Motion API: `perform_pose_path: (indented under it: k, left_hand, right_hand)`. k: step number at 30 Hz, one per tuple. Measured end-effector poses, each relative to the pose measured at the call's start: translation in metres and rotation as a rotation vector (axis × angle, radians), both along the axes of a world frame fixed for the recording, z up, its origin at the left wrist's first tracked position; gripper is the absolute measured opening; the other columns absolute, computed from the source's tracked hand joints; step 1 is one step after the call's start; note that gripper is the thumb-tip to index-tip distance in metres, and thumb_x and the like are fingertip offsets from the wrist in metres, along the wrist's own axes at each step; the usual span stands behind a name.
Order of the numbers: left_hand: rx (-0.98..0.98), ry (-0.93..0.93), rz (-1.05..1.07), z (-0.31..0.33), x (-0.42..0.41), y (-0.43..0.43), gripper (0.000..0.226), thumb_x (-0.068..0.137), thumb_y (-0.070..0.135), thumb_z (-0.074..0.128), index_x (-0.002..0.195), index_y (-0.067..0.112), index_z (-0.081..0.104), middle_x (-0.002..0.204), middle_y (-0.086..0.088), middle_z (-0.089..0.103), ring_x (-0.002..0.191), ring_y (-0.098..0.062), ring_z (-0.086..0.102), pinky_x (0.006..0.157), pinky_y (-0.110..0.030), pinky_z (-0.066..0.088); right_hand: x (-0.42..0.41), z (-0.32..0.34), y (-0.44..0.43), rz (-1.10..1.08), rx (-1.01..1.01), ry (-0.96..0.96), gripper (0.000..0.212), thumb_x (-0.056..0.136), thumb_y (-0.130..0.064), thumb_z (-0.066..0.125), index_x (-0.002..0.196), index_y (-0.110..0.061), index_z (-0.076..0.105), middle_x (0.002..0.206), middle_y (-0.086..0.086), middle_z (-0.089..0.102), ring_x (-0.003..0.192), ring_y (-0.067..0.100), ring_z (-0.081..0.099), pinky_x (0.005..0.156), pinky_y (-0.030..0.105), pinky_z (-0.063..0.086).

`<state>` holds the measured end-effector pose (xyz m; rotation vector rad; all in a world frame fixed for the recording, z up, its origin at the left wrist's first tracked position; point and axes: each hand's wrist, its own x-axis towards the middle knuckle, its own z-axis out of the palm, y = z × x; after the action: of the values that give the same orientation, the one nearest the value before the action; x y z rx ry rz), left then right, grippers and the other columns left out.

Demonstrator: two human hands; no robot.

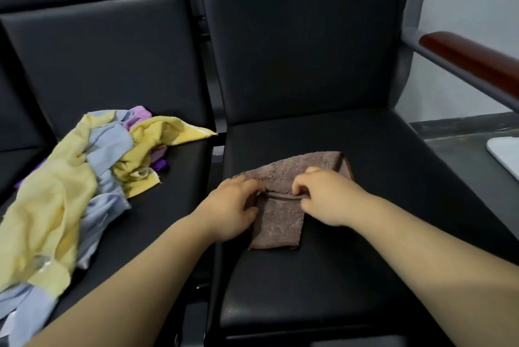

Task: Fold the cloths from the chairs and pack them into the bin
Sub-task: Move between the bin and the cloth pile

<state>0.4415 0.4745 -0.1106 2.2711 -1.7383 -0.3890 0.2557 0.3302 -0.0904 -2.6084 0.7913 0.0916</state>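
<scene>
Left hand (233,206) and right hand (328,197) pinch the brown cloth (278,223) at its fold on the seat (351,276); squaring the edges before pressing seems wise.

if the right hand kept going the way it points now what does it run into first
Probably the left hand: the right hand points left along the folded edge of the brown cloth, which both hands pinch, with only cloth between them.
</scene>
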Motion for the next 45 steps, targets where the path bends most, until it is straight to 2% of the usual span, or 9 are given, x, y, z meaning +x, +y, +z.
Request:
perform_pose_path:
  k: [4,10,16,21,25,28,34,38,45]
  left_hand:
    - [0.140,0.010,-0.012,0.002,0.003,-0.008,0.086,0.079,0.035,0.058,0.158,0.041,0.024,0.167,0.009,0.014,0.140,-0.031,0.033,0.118,-0.033,0.026]
    - [0.201,0.156,0.097,0.006,0.011,-0.022,0.107,0.078,0.039,0.070,0.160,0.042,0.001,0.164,0.020,-0.023,0.144,-0.020,0.038,0.101,-0.026,0.041]
    - [0.175,0.148,0.512,-0.011,0.029,-0.029,0.090,0.084,0.072,0.044,0.160,0.034,0.015,0.168,-0.006,0.010,0.138,-0.036,0.046,0.106,-0.043,0.041]
    - [0.059,-0.078,0.550,-0.003,0.014,-0.027,0.066,0.090,0.053,0.060,0.142,0.019,0.037,0.138,-0.009,0.032,0.099,-0.035,0.062,0.078,-0.038,0.051]
    - [-0.173,-0.124,0.326,0.002,0.003,-0.026,0.022,0.088,0.036,0.066,0.092,0.024,0.048,0.095,0.003,0.051,0.085,-0.027,0.058,0.066,-0.035,0.044]
    - [-0.123,-0.100,-0.039,-0.007,-0.001,-0.024,0.003,0.087,0.027,0.060,0.090,0.027,0.058,0.092,0.008,0.058,0.095,-0.023,0.058,0.078,-0.035,0.049]
    - [0.212,-0.063,-0.026,-0.003,0.005,-0.030,0.090,0.069,0.051,0.058,0.153,0.048,0.025,0.165,0.003,0.018,0.150,-0.032,0.016,0.121,-0.052,0.023]
    - [0.342,0.190,0.105,0.005,0.025,-0.031,0.127,0.057,0.058,0.079,0.152,0.059,-0.005,0.159,0.018,-0.036,0.153,-0.039,-0.014,0.121,-0.062,0.017]
    - [0.203,-0.030,0.107,0.002,0.024,-0.018,0.110,0.059,0.079,0.067,0.154,0.047,0.023,0.165,0.008,0.001,0.151,-0.030,0.009,0.121,-0.052,0.020]
  right_hand:
    - [-0.003,-0.003,-0.003,-0.037,-0.015,0.008,0.043,0.099,-0.014,0.055,0.134,-0.039,0.061,0.129,-0.007,0.049,0.104,0.016,0.056,0.083,0.029,0.049]
    - [-0.003,-0.002,-0.004,-0.098,-0.092,0.145,0.084,0.099,-0.007,0.049,0.164,-0.040,0.007,0.142,0.005,0.030,0.100,0.021,0.047,0.078,0.034,0.047]
    - [-0.009,0.008,-0.017,0.003,-0.171,0.248,0.068,0.099,-0.012,0.046,0.156,-0.048,0.034,0.139,0.001,0.043,0.130,0.030,0.049,0.105,0.044,0.048]
    - [-0.004,0.010,-0.017,-0.082,-0.270,0.278,0.044,0.103,-0.029,0.043,0.144,-0.038,0.054,0.140,0.003,0.044,0.127,0.029,0.042,0.104,0.045,0.041]
    - [0.007,0.007,-0.009,-0.199,-0.245,0.038,0.040,0.101,-0.042,0.042,0.117,-0.021,0.071,0.125,0.003,0.056,0.120,0.026,0.047,0.101,0.042,0.043]
    - [0.009,0.000,0.000,-0.123,-0.085,-0.036,0.036,0.097,-0.049,0.053,0.121,-0.024,0.065,0.124,0.000,0.056,0.122,0.022,0.047,0.101,0.040,0.047]
    - [-0.004,-0.002,-0.016,-0.174,-0.039,0.239,0.069,0.094,-0.033,0.051,0.159,-0.032,0.029,0.163,0.004,0.029,0.147,0.031,0.029,0.117,0.053,0.035]
    - [-0.008,-0.003,-0.018,-0.176,-0.014,0.298,0.077,0.093,-0.012,0.045,0.162,-0.035,0.021,0.170,0.004,0.015,0.155,0.034,0.013,0.123,0.060,0.019]
    - [-0.014,-0.005,-0.035,-0.185,0.021,0.303,0.082,0.096,-0.008,0.043,0.164,-0.041,0.013,0.174,-0.002,0.000,0.160,0.027,-0.001,0.127,0.058,0.005]
